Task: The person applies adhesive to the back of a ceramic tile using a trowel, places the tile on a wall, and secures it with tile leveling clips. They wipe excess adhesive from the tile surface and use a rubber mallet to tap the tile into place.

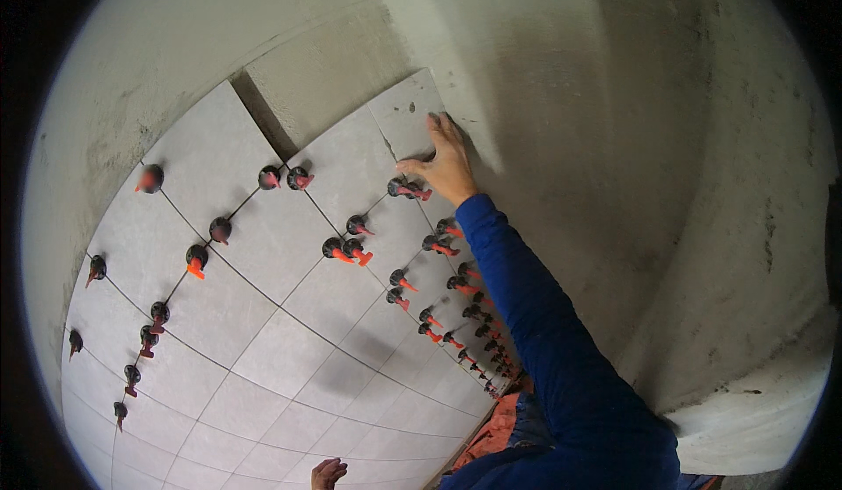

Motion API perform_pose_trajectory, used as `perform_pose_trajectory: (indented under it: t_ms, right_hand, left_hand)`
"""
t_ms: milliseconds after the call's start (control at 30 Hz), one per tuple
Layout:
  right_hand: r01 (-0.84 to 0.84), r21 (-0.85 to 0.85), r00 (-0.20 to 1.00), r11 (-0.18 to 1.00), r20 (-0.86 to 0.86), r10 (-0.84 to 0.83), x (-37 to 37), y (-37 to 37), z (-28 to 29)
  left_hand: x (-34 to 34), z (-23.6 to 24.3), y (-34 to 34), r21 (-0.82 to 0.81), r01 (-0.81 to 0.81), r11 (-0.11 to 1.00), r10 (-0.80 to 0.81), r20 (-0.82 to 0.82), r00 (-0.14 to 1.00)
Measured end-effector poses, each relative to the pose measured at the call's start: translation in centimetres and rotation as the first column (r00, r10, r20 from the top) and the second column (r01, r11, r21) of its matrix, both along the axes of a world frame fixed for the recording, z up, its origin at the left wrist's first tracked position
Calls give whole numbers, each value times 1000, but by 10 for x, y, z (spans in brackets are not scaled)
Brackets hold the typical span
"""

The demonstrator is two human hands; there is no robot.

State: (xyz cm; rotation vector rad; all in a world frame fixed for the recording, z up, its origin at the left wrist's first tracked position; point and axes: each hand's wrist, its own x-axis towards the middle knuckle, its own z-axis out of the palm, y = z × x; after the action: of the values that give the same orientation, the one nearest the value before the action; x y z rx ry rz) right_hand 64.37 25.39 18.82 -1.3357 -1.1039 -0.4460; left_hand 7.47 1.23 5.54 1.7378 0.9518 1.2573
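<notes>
My right hand (445,164) lies open at the edge of a pale grey cut tile (410,111) at the upper right. Its fingers reach along the tile's right edge beside the wall, and the thumb is spread to the left, just above a black tile-leveling clip with a red handle (410,188). More of these levelers stand along the joints, such as an orange-handled one (196,260). Low in the picture, my left hand (328,474) shows only in part, over the tiles. Its fingers are loosely bent and apart, with nothing visible in them.
A bare plastered grey-beige wall (614,157) rises close along the right. Beyond the tile edge is a bare grey surface (324,69), with a dark strip-like gap (263,114) between two tiles. Orange cloth (493,429) shows beside my blue sleeve (553,332).
</notes>
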Motion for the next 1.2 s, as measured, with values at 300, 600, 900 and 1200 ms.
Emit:
perform_pose_trajectory:
  t_ms: [300,600,900,1200]
  right_hand:
    - [13,36,999,999,-32,-12,0,3,-5]
    - [-21,29,985,999,-171,26,-1,-4,-17]
    - [43,30,978,999,-205,-36,4,7,-30]
    - [75,42,981,996,-183,-67,-5,5,-30]
  left_hand:
    - [128,141,85,489,318,812,-16,-527,850]
    - [370,325,210,874,314,371,553,-479,681]
    - [424,334,257,780,269,565,622,-617,482]
    - [438,342,279,753,174,634,595,-619,512]
